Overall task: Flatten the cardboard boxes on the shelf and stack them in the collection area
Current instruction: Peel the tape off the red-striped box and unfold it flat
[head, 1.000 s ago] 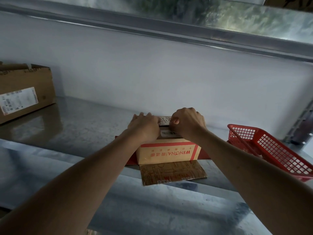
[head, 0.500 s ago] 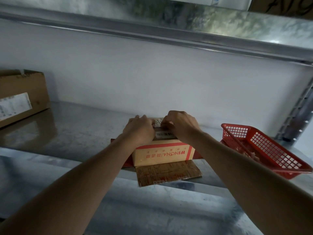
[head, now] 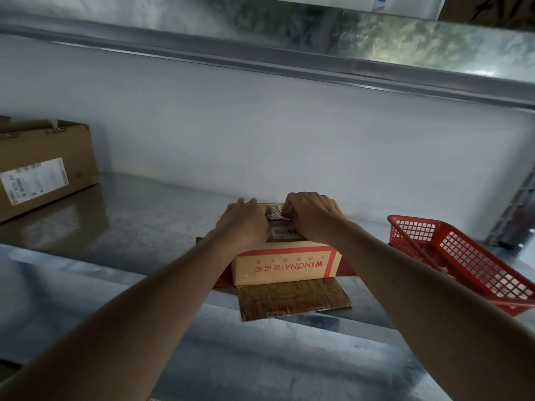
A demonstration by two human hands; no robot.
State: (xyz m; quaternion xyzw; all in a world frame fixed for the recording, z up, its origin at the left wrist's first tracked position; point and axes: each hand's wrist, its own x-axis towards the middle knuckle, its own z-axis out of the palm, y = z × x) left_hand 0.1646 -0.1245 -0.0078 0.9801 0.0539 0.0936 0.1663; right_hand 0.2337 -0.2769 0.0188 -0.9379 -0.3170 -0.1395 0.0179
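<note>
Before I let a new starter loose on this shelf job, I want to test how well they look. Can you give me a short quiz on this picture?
1. True or false: both hands are on top of the small box.
2. Which lies right of the small box? A) a red basket B) a bucket C) a bottle
3. Fill in: a bigger box with a white ____ stands at the left of the shelf.

Key: 1 true; 2 A; 3 label.
</note>
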